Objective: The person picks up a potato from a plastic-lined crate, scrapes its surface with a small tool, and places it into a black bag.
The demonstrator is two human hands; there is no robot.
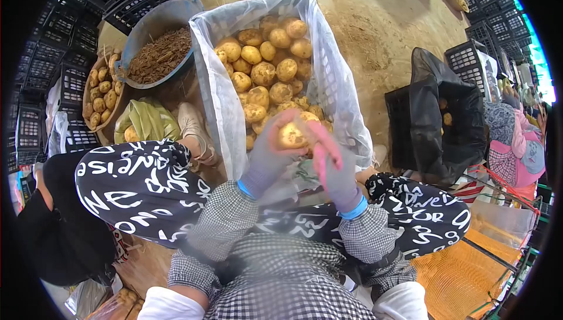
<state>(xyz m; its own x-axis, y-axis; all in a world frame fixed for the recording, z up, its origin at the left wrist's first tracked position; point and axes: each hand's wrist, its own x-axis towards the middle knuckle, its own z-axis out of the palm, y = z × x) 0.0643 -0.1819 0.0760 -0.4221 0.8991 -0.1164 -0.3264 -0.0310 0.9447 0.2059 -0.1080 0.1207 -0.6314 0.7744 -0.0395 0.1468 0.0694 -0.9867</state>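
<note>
Here | potato [292,137] within left hand [267,156], grasped | right hand [336,166] close alongside, loosely unclenched

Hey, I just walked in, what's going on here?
A seated person's gloved left hand holds a potato; the right hand is right beside it, though whether it touches is unclear. Below and ahead is a white-lined container with many loose potatoes. A blue tub of brown material stands to the left.
</note>
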